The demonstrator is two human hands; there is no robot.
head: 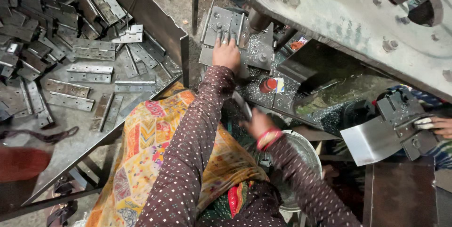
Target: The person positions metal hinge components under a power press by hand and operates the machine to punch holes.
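My left hand [226, 53] reaches forward, its fingers pressed flat and close together on a grey metal hinge plate [225, 23] that lies in the die of a press. My right hand [255, 122] is lower and nearer to me, blurred, with red bangles at the wrist. It hovers by the rim of a round metal bowl [308, 149]. Whether it holds anything cannot be made out. Both arms wear brown dotted sleeves.
A steel tray [66, 149] at the left holds several loose hinge plates [89, 74]. The press's heavy grey body [339, 15] overhangs at the top right. Another person's hand [440, 125] rests on a metal fixture [400, 123] at the right. A patterned cloth [141, 151] covers my lap.
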